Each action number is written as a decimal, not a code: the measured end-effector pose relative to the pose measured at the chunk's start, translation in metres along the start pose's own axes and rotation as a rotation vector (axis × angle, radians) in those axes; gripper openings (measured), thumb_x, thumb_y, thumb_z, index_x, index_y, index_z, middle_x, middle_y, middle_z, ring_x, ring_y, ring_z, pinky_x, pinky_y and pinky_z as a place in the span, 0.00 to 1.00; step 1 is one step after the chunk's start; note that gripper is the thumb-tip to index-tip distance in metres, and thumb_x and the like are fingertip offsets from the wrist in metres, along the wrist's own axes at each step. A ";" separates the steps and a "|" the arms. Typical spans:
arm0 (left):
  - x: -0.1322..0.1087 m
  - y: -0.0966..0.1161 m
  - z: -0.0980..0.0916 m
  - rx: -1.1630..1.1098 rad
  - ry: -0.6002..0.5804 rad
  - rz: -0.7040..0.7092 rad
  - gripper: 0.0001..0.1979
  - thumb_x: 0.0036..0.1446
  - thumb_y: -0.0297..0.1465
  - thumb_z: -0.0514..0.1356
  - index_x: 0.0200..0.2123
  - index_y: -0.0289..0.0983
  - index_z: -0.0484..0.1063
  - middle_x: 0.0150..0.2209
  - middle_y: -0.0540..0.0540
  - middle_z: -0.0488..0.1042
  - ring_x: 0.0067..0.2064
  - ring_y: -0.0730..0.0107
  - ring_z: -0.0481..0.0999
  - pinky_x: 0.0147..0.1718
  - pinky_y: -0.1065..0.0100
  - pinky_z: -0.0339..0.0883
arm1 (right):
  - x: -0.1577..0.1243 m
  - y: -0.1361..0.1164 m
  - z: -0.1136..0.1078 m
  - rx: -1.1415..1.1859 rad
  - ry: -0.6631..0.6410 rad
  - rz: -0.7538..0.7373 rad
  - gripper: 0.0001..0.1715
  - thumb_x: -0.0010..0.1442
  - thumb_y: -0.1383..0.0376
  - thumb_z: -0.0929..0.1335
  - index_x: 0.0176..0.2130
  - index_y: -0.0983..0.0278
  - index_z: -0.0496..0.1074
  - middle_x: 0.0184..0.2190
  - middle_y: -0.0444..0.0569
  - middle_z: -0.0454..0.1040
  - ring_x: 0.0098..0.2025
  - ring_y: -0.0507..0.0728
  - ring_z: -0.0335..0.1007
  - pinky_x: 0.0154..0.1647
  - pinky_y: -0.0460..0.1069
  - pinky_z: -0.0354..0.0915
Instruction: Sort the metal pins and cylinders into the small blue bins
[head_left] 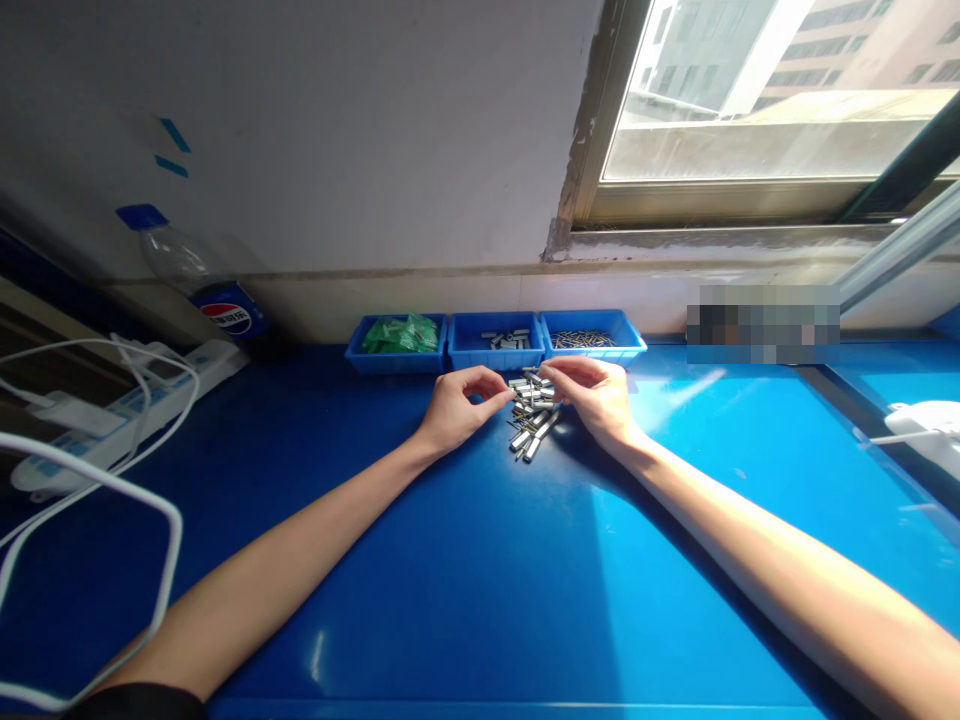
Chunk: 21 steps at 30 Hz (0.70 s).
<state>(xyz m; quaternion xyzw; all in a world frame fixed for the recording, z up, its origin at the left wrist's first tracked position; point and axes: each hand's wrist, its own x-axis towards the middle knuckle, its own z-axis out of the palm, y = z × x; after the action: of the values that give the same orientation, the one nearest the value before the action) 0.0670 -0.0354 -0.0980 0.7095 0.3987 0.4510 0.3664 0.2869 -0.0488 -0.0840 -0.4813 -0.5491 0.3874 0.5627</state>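
Note:
A small heap of short silver metal pieces (531, 412) lies on the blue table (480, 560), just in front of three blue trays. My left hand (459, 405) rests at the heap's left edge, thumb and forefinger pinched together over the pieces. On the right side my right hand (592, 392) curls over the heap, its fingertips closed at the top of the pile. What either pinch holds is too small to make out.
The left tray (396, 352) holds green bits, the middle tray (496, 352) a few silver pieces, the right tray (592, 345) thin metal pins. A Pepsi bottle (202, 275), a white power strip (127, 405) and cables lie at the left. A white object (926, 418) sits far right.

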 end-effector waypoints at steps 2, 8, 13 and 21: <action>0.000 0.004 0.000 0.084 -0.045 0.039 0.08 0.58 0.36 0.70 0.35 0.37 0.81 0.36 0.46 0.83 0.37 0.66 0.81 0.39 0.67 0.74 | 0.004 0.005 -0.002 0.007 0.156 -0.047 0.18 0.55 0.52 0.78 0.39 0.61 0.83 0.33 0.50 0.84 0.25 0.55 0.75 0.26 0.52 0.71; 0.000 0.013 0.000 0.203 -0.231 0.148 0.07 0.58 0.31 0.68 0.41 0.40 0.85 0.44 0.44 0.82 0.42 0.66 0.81 0.37 0.69 0.71 | 0.008 0.010 -0.007 0.013 0.195 -0.092 0.26 0.57 0.53 0.76 0.53 0.61 0.79 0.50 0.56 0.83 0.31 0.58 0.79 0.27 0.53 0.75; -0.001 0.007 0.002 0.238 -0.196 0.137 0.06 0.56 0.27 0.68 0.39 0.37 0.82 0.37 0.47 0.82 0.37 0.69 0.79 0.38 0.69 0.71 | 0.003 0.005 -0.005 -0.039 0.145 -0.100 0.20 0.59 0.54 0.75 0.48 0.61 0.80 0.45 0.54 0.84 0.28 0.55 0.78 0.30 0.52 0.75; -0.001 0.006 0.001 0.201 -0.141 0.101 0.03 0.57 0.27 0.65 0.35 0.37 0.80 0.34 0.48 0.82 0.34 0.70 0.78 0.37 0.69 0.72 | 0.002 -0.002 -0.005 -0.044 0.093 -0.031 0.17 0.58 0.53 0.76 0.43 0.60 0.80 0.40 0.51 0.84 0.26 0.53 0.74 0.28 0.50 0.70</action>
<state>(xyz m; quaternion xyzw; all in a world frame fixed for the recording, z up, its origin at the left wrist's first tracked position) 0.0688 -0.0390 -0.0930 0.7917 0.3788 0.3757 0.2975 0.2917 -0.0478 -0.0808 -0.5027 -0.5382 0.3434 0.5829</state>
